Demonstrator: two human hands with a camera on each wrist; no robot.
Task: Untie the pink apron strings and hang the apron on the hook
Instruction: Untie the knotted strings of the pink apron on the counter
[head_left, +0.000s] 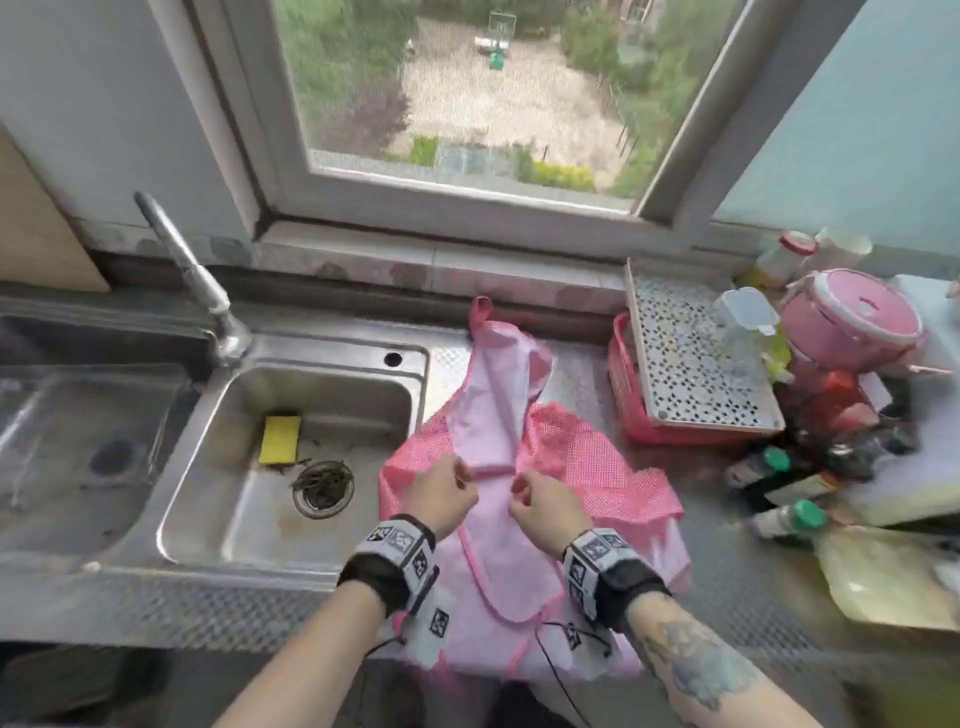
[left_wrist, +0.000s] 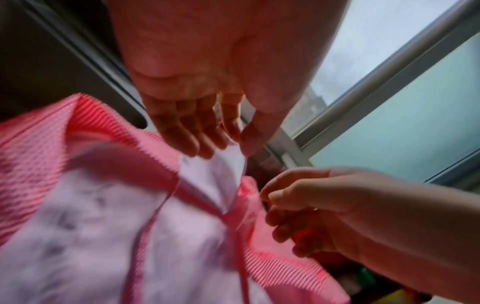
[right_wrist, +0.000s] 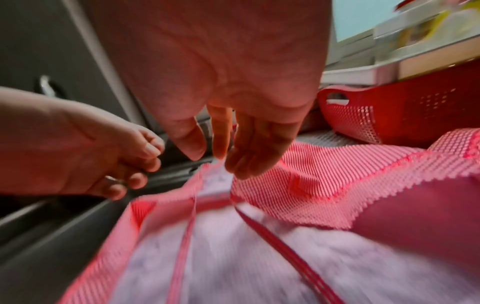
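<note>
The pink apron (head_left: 519, 551) lies spread on the steel counter right of the sink, its pale bib folded down over the checked skirt. Both hands hover over its middle, a short way apart. My left hand (head_left: 460, 480) pinches the tip of a pale fold (left_wrist: 231, 162) between thumb and forefinger. My right hand (head_left: 519, 493) has its fingers curled, thumb pressed to forefinger beside the checked edge (left_wrist: 249, 185). A thin pink string (right_wrist: 185, 236) runs up toward the right fingertips (right_wrist: 221, 152); what they hold is blurred. No hook is in view.
The sink (head_left: 322, 358) with a yellow sponge (head_left: 279, 439) and the tap (head_left: 192, 280) lie to the left. A red basket (head_left: 623, 384) under a perforated tray (head_left: 691, 374), a pink pot (head_left: 852, 322) and bottles (head_left: 789, 519) crowd the right. The window stands behind.
</note>
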